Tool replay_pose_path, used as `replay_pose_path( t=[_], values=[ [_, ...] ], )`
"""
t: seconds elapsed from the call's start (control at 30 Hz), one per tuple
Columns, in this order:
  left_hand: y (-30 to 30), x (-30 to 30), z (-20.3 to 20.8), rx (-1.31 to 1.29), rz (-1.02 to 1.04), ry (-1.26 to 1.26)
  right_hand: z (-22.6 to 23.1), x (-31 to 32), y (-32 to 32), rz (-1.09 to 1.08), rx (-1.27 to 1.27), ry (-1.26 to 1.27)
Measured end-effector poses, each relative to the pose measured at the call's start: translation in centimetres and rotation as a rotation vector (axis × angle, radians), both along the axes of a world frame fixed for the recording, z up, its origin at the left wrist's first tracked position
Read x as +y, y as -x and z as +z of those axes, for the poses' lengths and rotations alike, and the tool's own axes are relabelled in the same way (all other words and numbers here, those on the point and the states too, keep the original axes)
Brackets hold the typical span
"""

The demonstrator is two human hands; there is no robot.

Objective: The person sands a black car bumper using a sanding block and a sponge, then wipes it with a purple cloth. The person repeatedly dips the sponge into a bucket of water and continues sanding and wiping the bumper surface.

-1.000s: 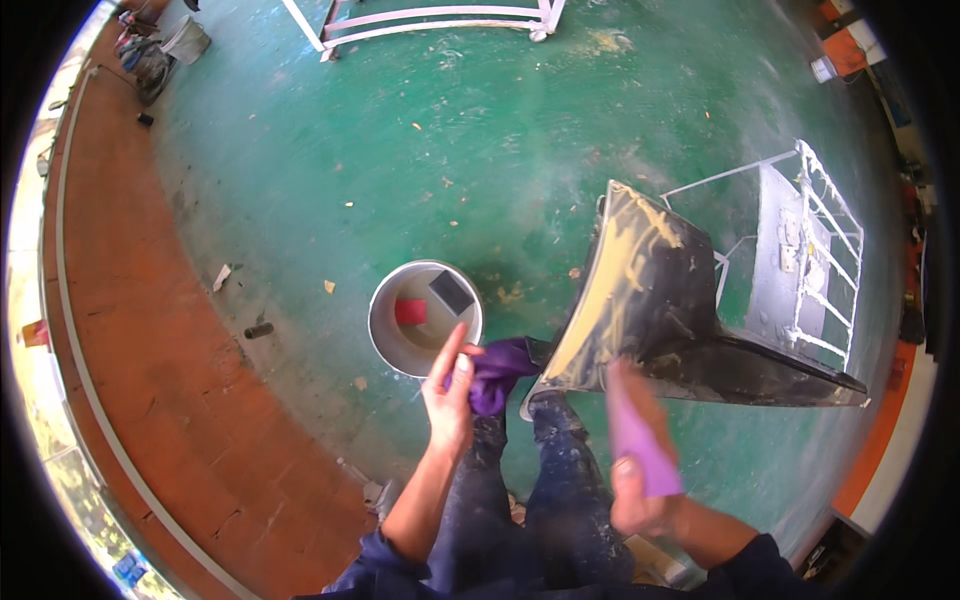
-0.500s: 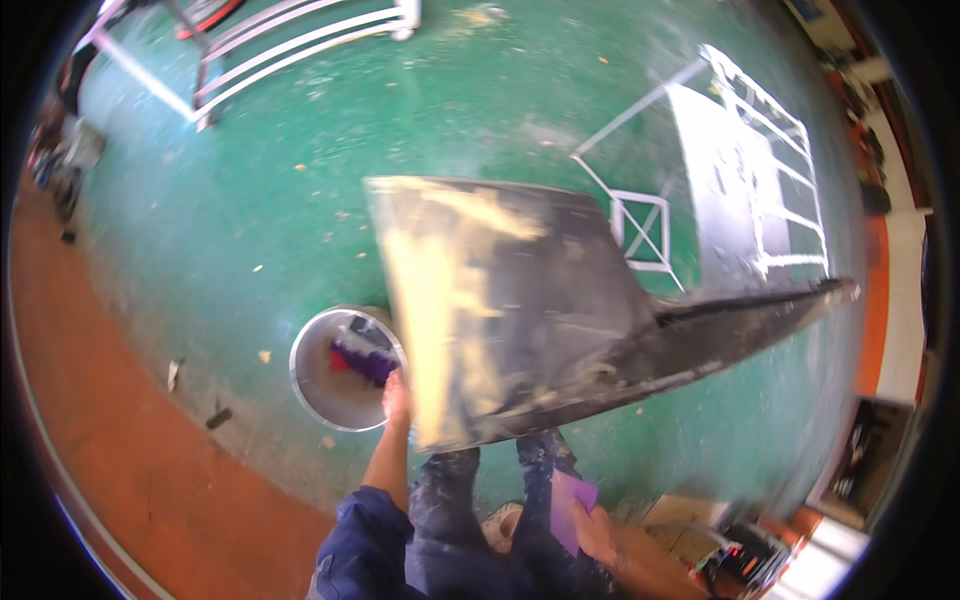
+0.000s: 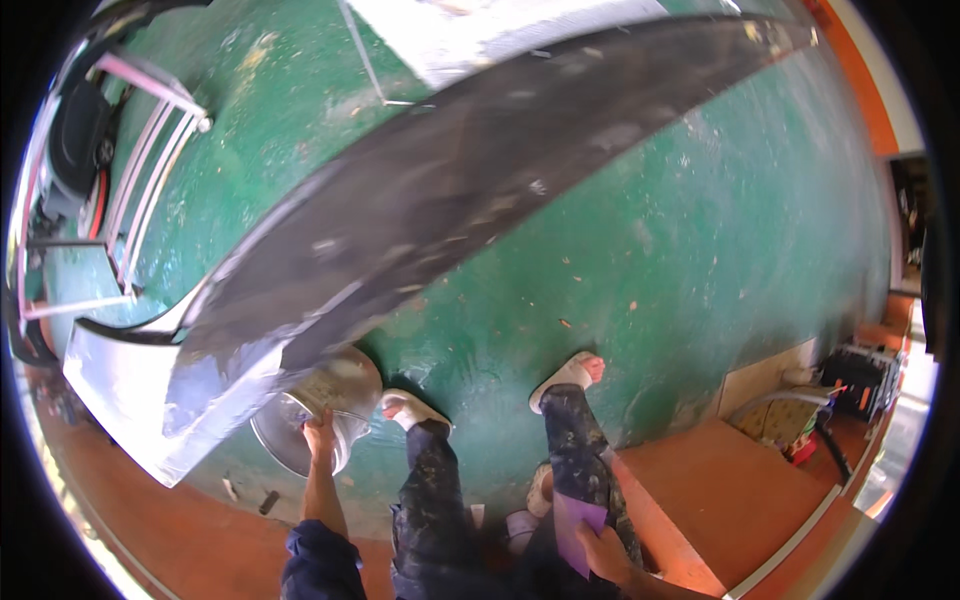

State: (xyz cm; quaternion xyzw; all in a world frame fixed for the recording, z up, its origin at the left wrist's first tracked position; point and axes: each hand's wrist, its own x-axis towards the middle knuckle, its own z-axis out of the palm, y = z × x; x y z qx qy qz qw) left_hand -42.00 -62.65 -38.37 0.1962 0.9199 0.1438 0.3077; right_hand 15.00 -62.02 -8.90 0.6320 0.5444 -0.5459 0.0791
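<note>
Across the view slants a large curved vehicle body panel, dark and scuffed, with a pale silvery end at the lower left. Under its lower left part is a round grey metal bin, partly hidden and apparently tilted. My left hand is closed at the bin's rim, below the panel's edge; its fingertips are slightly blurred. At my right thigh, my right hand pinches a folded purple sheet, seemingly sandpaper. What bears the panel's weight is hidden.
My feet in pale clogs stand on the green floor. A wheeled pinkish metal frame is at the far left. A white sheet lies beyond the panel. On the right are an orange-brown board and a black case.
My view has swung right. The panel now runs diagonally, showing a long dark side instead of its yellow-patched face. The bin looks more tilted. The purple sheet stays in my right hand.
</note>
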Motion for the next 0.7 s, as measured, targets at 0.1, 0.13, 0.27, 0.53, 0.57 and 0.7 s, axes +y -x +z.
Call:
replay_pose_path(
  t=[0.1, 0.13, 0.27, 0.53, 0.57, 0.7],
  values=[
    [-3.2, 0.2, 2.2, 0.075, -0.117, -0.051, -1.1, -0.9, -3.8, -0.022, 0.122, -0.105],
    [-7.9, 2.3, 2.4, 0.001, -0.131, -0.030, -1.0, -1.2, -5.5, -0.068, 0.092, -0.121],
    [-19.9, 8.2, 3.0, -0.065, -0.169, 0.071, -0.5, 1.8, -10.8, -0.394, 0.029, -0.030],
    [-44.8, 28.7, 0.2, -0.350, -0.125, 0.131, 0.6, 6.2, -22.6, -0.936, -0.207, 0.022],
    [-49.8, 31.7, 0.5, -0.409, -0.239, 0.190, 1.2, 6.9, -24.4, -1.005, -0.265, 0.021],
    [-67.8, 43.8, 6.7, -0.408, -0.824, 0.268, 3.0, 11.3, -30.5, -1.177, -0.394, -0.024]
  ],
)
